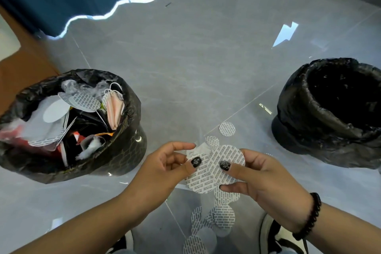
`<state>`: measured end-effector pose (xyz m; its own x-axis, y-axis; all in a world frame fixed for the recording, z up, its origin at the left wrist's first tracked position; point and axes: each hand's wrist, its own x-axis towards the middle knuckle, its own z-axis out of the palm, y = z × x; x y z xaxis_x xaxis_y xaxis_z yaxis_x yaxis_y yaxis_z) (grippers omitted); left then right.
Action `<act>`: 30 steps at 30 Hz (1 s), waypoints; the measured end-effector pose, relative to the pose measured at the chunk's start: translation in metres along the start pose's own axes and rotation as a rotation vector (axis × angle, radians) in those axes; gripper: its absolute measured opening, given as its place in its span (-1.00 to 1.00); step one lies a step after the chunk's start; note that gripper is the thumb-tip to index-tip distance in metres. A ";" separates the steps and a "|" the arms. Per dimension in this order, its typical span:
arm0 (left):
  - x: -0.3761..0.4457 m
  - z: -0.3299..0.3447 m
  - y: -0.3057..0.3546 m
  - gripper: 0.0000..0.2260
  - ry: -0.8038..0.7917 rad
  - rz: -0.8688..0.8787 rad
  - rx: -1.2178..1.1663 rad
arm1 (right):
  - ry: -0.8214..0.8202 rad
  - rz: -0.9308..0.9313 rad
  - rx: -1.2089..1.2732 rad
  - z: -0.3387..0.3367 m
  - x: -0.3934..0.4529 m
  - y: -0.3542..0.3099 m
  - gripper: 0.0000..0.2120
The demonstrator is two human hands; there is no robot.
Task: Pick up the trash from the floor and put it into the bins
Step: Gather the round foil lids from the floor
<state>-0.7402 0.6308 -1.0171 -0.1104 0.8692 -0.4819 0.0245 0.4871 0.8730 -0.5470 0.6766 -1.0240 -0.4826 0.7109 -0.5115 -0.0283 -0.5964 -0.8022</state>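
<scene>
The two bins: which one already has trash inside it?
The bin on the left does: it holds printed round seals, a face mask and wrappers. The bin on the right shows only a dark inside with its black bag.

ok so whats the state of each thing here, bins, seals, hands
left bin: lined, nearly full of trash
right bin: lined, looks empty
held seals: pinched between both hands
floor seals: loose, overlapping, near the feet
single seal: flat on floor, apart
left hand: pinching seals
right hand: pinching seals
</scene>
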 end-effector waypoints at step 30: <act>-0.055 0.022 0.148 -0.88 -0.045 0.159 0.029 | 0.149 -0.156 -0.128 0.053 -0.063 -0.137 -0.78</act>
<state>-0.7090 0.6569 -0.8627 -0.0586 0.9381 -0.3415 0.0667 0.3450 0.9362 -0.5594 0.6933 -0.8657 -0.3468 0.8434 -0.4103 0.0231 -0.4297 -0.9027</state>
